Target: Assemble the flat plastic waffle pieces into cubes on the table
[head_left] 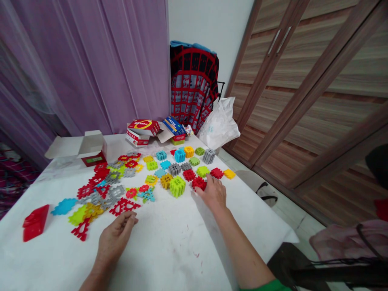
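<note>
My right hand is closed around the right side of a red toothed block, which sits on the white table. Just beyond it lie a lime toothed piece and a flat red one. To its left stands a lime cube-shaped block, beside a mustard block. My left hand hovers at or just above the near part of the table, its fingers curled in and the thumb against them; nothing shows in it. Closest to it is a red triangular lattice piece.
A loose heap of flat interlocking pieces covers the left side. An open white-and-red box, red cartons and a blue carton stand along the back. A red plastic piece lies far left. Beyond the table's right edge is a white bag.
</note>
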Action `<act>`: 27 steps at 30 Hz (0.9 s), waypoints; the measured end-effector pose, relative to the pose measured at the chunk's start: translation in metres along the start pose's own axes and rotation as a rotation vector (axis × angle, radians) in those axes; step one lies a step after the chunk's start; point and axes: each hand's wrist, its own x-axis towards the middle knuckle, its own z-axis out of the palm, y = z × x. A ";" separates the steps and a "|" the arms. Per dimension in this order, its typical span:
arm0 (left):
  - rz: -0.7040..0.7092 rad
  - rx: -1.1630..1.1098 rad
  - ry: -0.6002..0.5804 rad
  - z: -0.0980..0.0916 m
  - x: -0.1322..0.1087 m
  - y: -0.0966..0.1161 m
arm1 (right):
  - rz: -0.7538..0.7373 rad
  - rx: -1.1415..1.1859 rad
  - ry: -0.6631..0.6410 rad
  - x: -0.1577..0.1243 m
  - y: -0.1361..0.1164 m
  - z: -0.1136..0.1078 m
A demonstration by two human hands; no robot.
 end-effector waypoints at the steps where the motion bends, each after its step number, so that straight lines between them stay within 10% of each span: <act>1: -0.003 0.000 -0.002 0.000 0.000 0.000 | -0.022 -0.003 0.017 0.005 -0.002 -0.006; 11: -0.012 0.002 -0.001 0.003 0.000 -0.006 | -0.253 -0.224 -0.220 0.065 -0.052 -0.019; 27: 0.029 -0.022 0.008 0.002 0.000 -0.001 | -0.240 -0.291 -0.342 0.080 -0.064 -0.008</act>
